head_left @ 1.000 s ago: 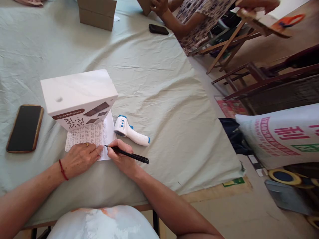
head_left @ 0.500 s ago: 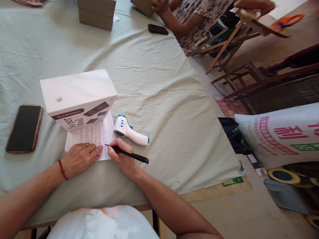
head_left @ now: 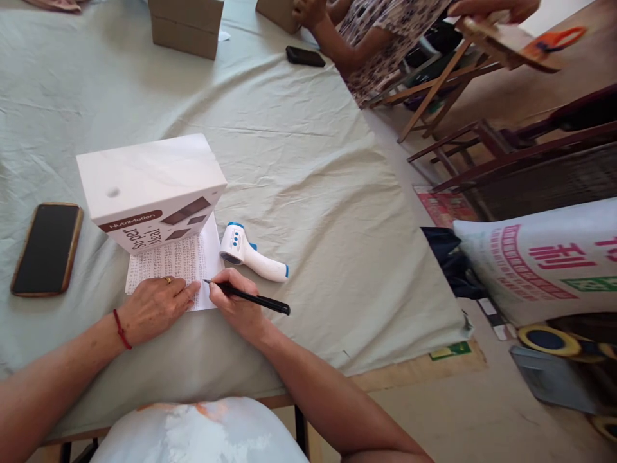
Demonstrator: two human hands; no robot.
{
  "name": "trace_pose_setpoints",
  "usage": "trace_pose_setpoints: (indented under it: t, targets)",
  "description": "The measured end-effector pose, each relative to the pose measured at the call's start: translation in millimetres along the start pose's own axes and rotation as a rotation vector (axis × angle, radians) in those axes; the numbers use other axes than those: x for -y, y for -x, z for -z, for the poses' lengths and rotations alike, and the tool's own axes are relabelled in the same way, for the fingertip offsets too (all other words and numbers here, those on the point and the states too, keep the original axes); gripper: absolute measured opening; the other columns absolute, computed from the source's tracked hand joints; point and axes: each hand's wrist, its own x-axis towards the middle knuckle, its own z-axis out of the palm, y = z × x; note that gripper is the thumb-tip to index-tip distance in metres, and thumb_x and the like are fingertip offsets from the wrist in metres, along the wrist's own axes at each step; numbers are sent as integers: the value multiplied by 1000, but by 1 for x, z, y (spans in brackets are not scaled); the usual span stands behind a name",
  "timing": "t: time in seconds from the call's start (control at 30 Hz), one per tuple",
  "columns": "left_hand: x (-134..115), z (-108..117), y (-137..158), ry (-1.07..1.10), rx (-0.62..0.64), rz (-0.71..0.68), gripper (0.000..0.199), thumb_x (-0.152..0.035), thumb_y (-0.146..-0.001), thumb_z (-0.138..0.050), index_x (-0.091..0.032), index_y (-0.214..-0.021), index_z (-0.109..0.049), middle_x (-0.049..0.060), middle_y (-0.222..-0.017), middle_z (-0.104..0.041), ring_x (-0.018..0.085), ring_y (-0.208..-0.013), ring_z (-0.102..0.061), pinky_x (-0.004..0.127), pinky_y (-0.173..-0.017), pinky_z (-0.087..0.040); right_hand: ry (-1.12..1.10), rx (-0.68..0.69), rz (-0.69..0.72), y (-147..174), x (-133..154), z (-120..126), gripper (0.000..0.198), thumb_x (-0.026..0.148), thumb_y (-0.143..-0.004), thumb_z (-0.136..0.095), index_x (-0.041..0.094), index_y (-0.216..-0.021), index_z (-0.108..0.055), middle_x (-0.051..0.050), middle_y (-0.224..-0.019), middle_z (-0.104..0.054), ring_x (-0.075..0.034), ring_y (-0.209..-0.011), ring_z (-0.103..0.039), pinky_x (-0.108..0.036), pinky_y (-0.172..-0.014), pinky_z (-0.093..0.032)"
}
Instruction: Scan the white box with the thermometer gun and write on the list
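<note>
A sheet of paper [head_left: 176,260] covered in rows of small handwriting lies on the table, its far part hidden by a white NutriMotion box [head_left: 152,173]. My left hand [head_left: 157,307] rests flat on the near edge of the paper, fingers stretched toward the pen tip. Between the fingers of my right hand [head_left: 236,305] is a black pen [head_left: 255,298], its tip at the blank right side of the paper. Just beyond my right hand lies a white and blue infrared thermometer [head_left: 253,253].
A phone [head_left: 47,249] lies at the left. Across the table [head_left: 299,173] are a cardboard box [head_left: 186,29], a second phone [head_left: 305,56] and another person's hands [head_left: 311,11] at a brown box. Off the right edge stand a printed sack [head_left: 544,257] and a wooden stool [head_left: 438,83].
The pen in my right hand has shifted very slightly, its rear end a little to the right. My left hand stays in place. The other person's hands moved a little.
</note>
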Motion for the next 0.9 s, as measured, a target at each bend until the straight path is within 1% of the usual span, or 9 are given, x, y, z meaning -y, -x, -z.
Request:
trace_pose_setpoints:
  t: [0.47,0.67,0.9]
  targets:
    - [-1,2,-3,-64,-47,-22,24,-22,-103,-35,-12,-113,-54,1,-72,-60,16,-57,-57,30,-49,-38,-15,-23,32,-2,-1,2,14,14,-79,-54,22,-69,-51,5,-59,-52,-11,-52,-47,-26,-51,-39]
    - [-1,1,-2,-78,-35,-17,23,-22,-103,-36,-13,-113,-55,1,-72,-60,16,-58,-57,30,-50,-39,0,-26,24,-1,0,1,13,15,-79,-53,22,-69,-51,5,-59,-52,-10,-52,-46,-25,-51,-39]
    - [0,2,-3,-70,-34,-14,28,-23,-104,-31,-13,-113,-55,1,-71,-60,17,-57,-58,30,-49,-39,-4,-9,40,-1,0,2,14,14,-79,-53,22,-69,-50,5,-59,-50,-10,-52,-46,-25,-51,-38]
